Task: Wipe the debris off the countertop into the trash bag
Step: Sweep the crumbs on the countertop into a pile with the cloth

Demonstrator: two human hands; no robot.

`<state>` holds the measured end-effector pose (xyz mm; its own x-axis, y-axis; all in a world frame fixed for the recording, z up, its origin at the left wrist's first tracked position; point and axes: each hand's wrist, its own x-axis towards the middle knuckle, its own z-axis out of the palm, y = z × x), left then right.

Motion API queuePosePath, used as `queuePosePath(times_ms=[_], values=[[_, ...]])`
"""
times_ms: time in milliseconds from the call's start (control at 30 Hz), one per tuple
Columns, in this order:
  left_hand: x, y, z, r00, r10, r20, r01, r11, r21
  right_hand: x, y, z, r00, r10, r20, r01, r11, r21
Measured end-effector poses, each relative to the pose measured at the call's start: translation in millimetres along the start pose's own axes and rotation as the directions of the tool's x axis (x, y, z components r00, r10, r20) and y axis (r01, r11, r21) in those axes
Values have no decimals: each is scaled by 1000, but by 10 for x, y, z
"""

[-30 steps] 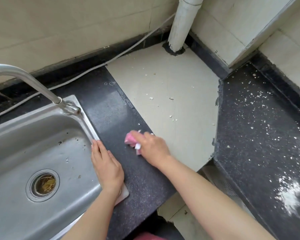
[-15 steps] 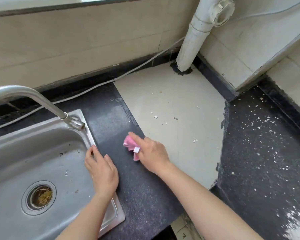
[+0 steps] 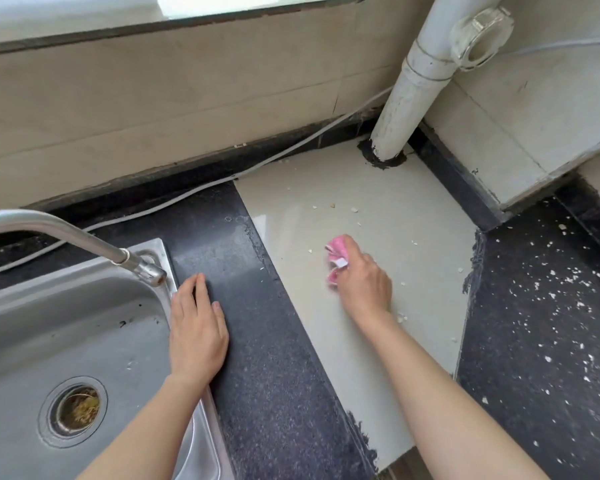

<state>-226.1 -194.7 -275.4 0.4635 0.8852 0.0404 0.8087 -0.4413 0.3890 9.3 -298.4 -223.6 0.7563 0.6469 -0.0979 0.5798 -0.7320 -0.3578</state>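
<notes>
Pink and bunched, a small cloth (image 3: 336, 258) was clamped in the curled fingers of the right hand (image 3: 362, 289) and pressed down on the pale beige tile panel (image 3: 388, 188) set into the tabletop (image 3: 274, 368), whose dark speckled stone ran on either side of that panel. White crumbs (image 3: 354, 209) of debris lay scattered on the beige tile beyond the cloth and to its right, with a few more just beside the right wrist. Far thicker flecks (image 3: 551, 306) covered the dark stone section on the right. The left hand (image 3: 196, 327) lay flat, palm down, with its fingers straight and close together, holding nothing. It rested across the rim of the stainless steel sink (image 3: 66, 323) and the dark strip beside it. A curved metal faucet (image 3: 66, 233) arched over the basin, and a thin white cable (image 3: 187, 199) ran along the back edge toward a white plastic pipe (image 3: 406, 98) standing in the corner.
</notes>
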Motion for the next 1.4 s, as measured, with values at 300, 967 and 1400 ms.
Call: queuePosePath(times_ms=[300, 967, 1400], values=[[16, -18, 9, 1000, -23, 18, 22, 999, 30, -135, -983, 552, 795, -565, 221, 578, 816, 3], [452, 439, 86, 994, 100, 35, -103, 990, 93, 563, -848, 242, 894, -348, 284, 352, 935, 39], [1447, 503, 341, 1000, 8, -30, -8, 1000, -10, 1284, -57, -153, 989, 145, 30, -148, 978, 144]])
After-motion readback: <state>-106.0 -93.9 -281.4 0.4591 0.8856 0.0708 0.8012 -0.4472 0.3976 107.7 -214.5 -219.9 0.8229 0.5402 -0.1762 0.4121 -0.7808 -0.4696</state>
